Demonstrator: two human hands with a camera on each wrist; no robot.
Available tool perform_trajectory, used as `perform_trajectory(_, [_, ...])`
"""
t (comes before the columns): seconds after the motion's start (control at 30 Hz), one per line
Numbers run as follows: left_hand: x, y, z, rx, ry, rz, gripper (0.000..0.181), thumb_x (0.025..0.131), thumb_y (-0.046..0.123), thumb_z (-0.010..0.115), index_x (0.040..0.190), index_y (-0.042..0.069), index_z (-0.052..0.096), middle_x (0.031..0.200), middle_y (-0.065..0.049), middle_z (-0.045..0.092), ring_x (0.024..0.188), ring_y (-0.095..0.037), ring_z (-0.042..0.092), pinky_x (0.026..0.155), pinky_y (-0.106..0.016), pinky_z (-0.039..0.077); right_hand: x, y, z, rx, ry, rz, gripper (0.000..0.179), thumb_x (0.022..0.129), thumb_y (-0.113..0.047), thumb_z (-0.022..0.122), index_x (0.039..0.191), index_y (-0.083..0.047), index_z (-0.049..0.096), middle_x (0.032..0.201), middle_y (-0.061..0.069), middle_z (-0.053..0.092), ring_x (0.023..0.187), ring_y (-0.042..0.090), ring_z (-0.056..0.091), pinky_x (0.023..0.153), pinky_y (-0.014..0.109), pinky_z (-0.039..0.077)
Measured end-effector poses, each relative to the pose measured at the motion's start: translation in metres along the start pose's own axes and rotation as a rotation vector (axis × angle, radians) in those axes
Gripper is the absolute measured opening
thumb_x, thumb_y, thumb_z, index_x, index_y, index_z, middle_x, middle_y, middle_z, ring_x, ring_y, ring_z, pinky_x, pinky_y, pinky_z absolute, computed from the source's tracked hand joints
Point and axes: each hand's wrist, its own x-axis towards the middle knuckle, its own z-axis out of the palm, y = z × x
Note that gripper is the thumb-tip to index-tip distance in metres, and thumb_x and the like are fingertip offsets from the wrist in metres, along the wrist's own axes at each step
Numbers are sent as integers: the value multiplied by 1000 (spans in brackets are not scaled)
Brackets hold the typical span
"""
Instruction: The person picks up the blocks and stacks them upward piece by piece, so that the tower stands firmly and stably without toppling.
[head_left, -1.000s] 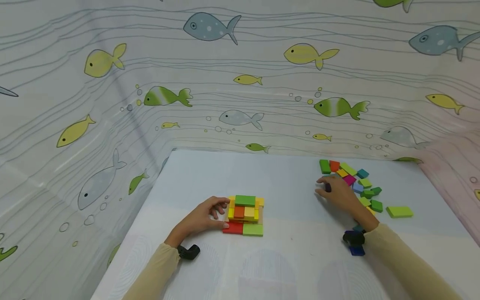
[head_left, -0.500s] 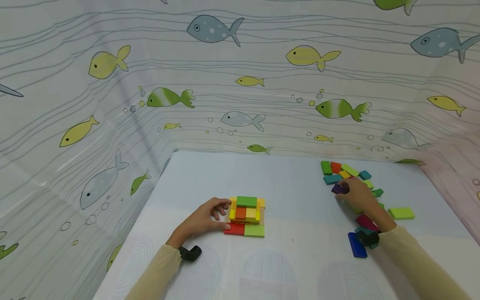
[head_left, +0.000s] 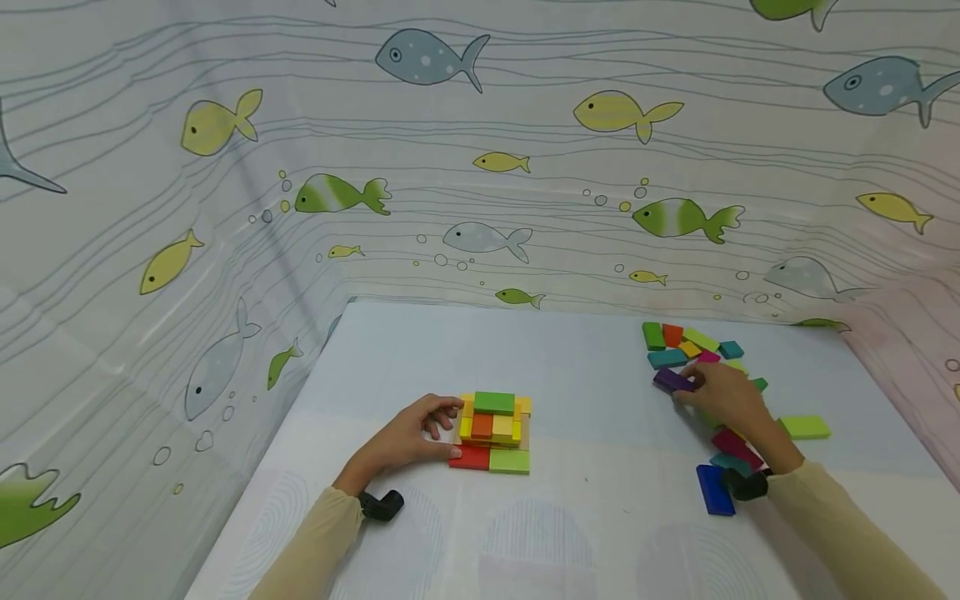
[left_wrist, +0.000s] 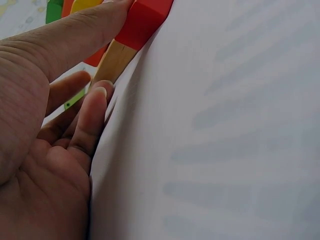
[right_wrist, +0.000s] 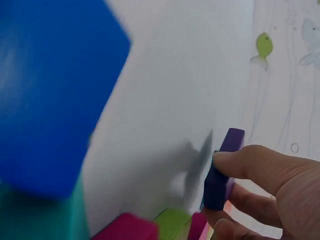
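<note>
In the head view my left hand (head_left: 408, 433) lies at the left side of a low stack of coloured wooden blocks, thumb on the red block (head_left: 470, 457) and index fingertip near the far left corner. A green block (head_left: 494, 403) lies at the stack's back, with orange and yellow blocks in front. The left wrist view shows the thumb straight against the red block and the other fingers loosely bent. My right hand (head_left: 727, 400) pinches a purple block (right_wrist: 218, 182) between thumb and fingers, by the loose blocks. How far it is above the table is unclear.
Several loose blocks lie at the right, among them a teal block (head_left: 667, 359), a lime block (head_left: 805, 427) and a dark blue block (head_left: 716, 490). A fish-patterned sheet (head_left: 420, 133) rises behind the white table (head_left: 570, 358).
My right hand moved right and a little nearer, and more of the purple block shows in its fingers. A magenta block now shows beside the forearm. My left hand stayed at the stack.
</note>
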Motion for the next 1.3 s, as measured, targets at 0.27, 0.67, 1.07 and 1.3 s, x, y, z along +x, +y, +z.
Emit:
perform_trajectory(0.27, [0,2,0,-14,1,-11,74,82,35,89,146,24,53,125,1,56,97,-20,57,85,-29,51,-8,-53,-1,111,63,-184,39,88,-27,83,118,-3,74,100,11,72,86,27,60,68,37,51])
perform_trajectory(0.67, [0,2,0,-14,-2,-14,74,82,34,89,146,22,54,126,1,56,98,-20,58,85,-29,51,-20,-132,20,156,85,-320,34,84,-25,87,113,-11,77,98,1,70,77,18,53,59,29,47])
perform_trajectory(1.07, [0,3,-1,-15,-8,-13,74,82,32,90,146,21,54,126,1,56,98,-20,58,86,-29,51,-27,-190,40,155,65,-471,33,81,-28,90,109,-17,76,97,-4,62,77,16,53,61,26,47])
perform_trajectory(1.3, [1,4,-1,-13,-8,-7,74,82,32,89,146,22,53,126,1,56,97,-19,58,85,-29,51,-34,-215,53,173,38,-510,33,82,-28,89,110,-16,76,97,-6,62,79,15,55,64,25,48])
